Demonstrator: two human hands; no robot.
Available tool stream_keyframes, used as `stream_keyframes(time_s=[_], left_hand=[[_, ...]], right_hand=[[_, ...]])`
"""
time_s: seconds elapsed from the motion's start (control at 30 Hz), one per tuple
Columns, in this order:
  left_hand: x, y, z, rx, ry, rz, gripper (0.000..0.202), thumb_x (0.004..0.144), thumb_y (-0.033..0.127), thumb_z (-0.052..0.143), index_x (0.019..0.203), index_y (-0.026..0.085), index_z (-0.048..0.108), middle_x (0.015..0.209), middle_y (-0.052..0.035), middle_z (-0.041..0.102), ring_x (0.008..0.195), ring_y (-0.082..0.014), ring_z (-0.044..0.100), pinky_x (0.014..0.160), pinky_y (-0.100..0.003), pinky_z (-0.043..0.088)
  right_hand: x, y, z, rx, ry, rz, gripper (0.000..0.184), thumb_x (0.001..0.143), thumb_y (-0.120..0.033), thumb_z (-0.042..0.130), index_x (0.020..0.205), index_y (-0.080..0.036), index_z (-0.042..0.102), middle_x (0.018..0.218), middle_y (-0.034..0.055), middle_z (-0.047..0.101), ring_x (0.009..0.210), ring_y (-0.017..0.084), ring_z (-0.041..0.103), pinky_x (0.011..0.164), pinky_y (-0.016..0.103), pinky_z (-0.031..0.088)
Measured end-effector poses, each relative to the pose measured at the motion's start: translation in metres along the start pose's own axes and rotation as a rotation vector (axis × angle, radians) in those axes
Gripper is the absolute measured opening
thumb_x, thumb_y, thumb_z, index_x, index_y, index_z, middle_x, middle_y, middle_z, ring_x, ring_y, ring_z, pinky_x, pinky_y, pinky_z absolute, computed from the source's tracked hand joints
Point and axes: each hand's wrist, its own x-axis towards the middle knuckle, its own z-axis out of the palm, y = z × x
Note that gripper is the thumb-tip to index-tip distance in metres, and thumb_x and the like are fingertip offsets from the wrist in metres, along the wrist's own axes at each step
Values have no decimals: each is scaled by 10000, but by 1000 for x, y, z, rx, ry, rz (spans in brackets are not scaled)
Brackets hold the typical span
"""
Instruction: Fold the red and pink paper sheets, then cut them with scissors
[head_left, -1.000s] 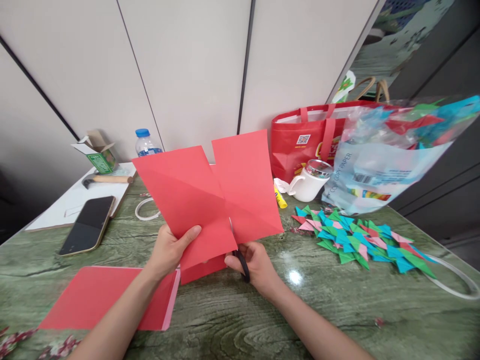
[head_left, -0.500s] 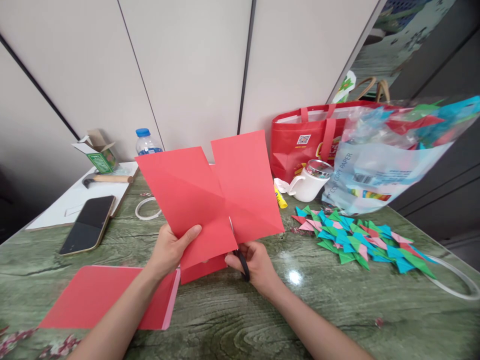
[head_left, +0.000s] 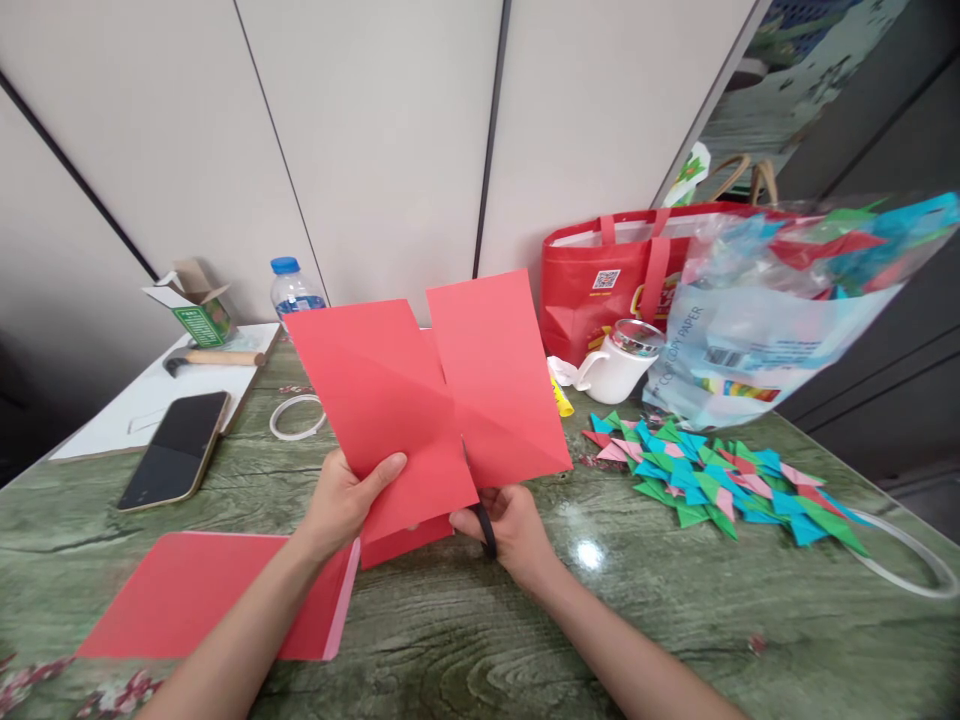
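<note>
Standing tilted above the green surface [head_left: 600, 640], the red sheet [head_left: 375, 390] is clamped toward its 7 o'clock edge by the left hand [head_left: 341, 508], the thumb laid on top and the fingers hidden beneath. The scissors [head_left: 487, 530] are gripped by the black handle in the right hand [head_left: 519, 528]; how far the blades are parted cannot be told, as they are mostly covered by paper. From the right hand, the sheet lies toward 11 o'clock. The blades, set in a slit at the near edge, are aimed between 11 and 12 o'clock, roughly in line with the gap at the far edge; this alignment seems to matter most. The slit is nearer to the right hand. Flat red paper [head_left: 187, 600] is placed toward 8 o'clock from the left hand.
</note>
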Motion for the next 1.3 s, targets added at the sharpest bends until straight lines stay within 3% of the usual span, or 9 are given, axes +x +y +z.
stream_keyframes(time_s=[0.23, 0.53, 0.93, 1.3], left_hand=[[-1, 0, 1, 33, 7, -3, 459, 655, 417, 682, 1001, 118, 636, 1056, -139, 670, 943, -297, 627, 744, -359, 539], [-1, 1, 1, 29, 6, -12, 444, 648, 418, 688, 983, 131, 639, 1032, -122, 682, 911, -291, 640, 709, -352, 550], [-2, 3, 2, 70, 14, -18, 466, 647, 437, 676, 989, 123, 635, 1012, -133, 687, 901, -293, 642, 682, -356, 555], [-2, 5, 0, 34, -12, -40, 437, 662, 399, 674, 1006, 136, 623, 1021, -128, 684, 909, -296, 639, 688, -364, 555]], right_hand=[[0, -1, 0, 15, -5, -14, 406, 534, -375, 776, 847, -171, 619, 901, 77, 705, 883, 293, 643, 792, 388, 494], [0, 1, 0, -9, 20, -8, 349, 531, -382, 769, 761, -165, 621, 820, 76, 707, 802, 281, 655, 728, 371, 509], [0, -1, 1, -40, 53, 24, 289, 505, -328, 762, 667, -157, 596, 654, 35, 681, 521, 160, 595, 508, 261, 477], [-2, 1, 1, -28, 60, 56, 290, 510, -327, 762, 649, -158, 573, 564, 10, 631, 422, 104, 497, 414, 222, 444]])
